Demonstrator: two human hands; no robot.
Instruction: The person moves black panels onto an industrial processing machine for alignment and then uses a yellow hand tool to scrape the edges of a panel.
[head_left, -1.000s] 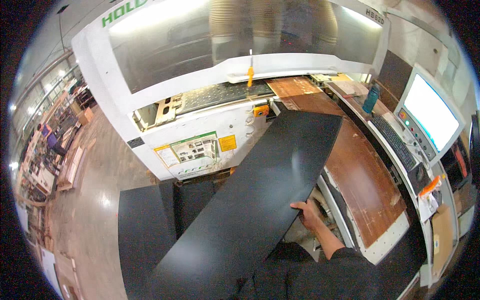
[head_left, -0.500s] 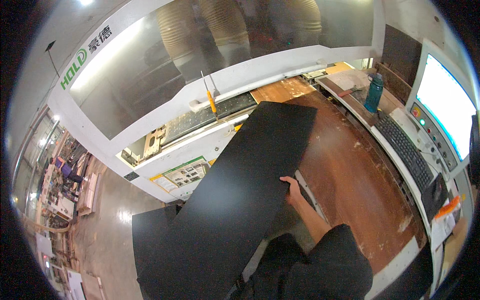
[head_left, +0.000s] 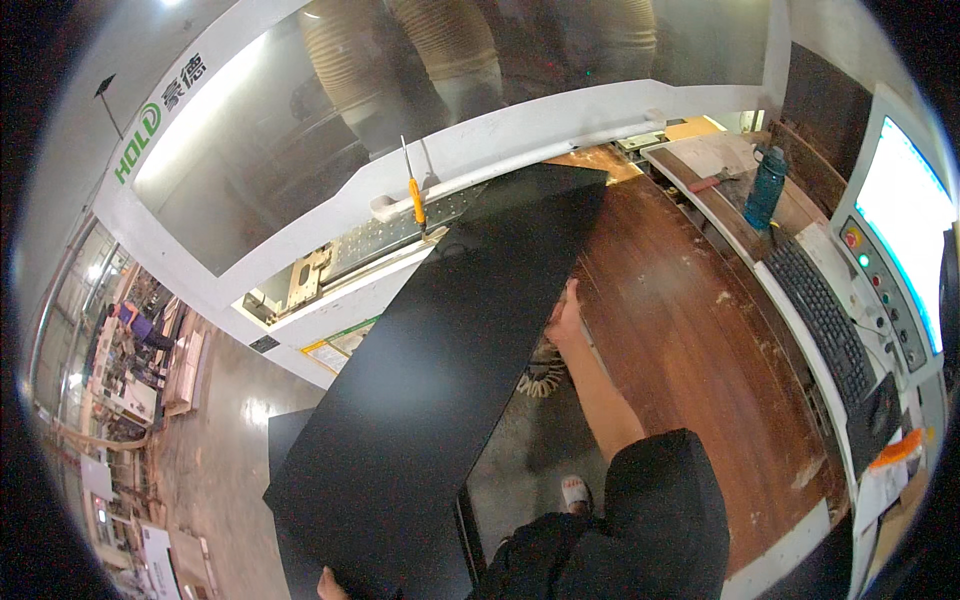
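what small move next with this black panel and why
Probably swing the near end of the black panel rightward: its far end overlaps the brown tabletop in this view, while the near end juts left. The right hand is at its right edge, the left hand by the near end.

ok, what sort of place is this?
Probably a woodworking or panel-processing workshop: a big white enclosed machine with ribbed hoses behind its window, a control screen beside it, and a large flat black panel in hand.
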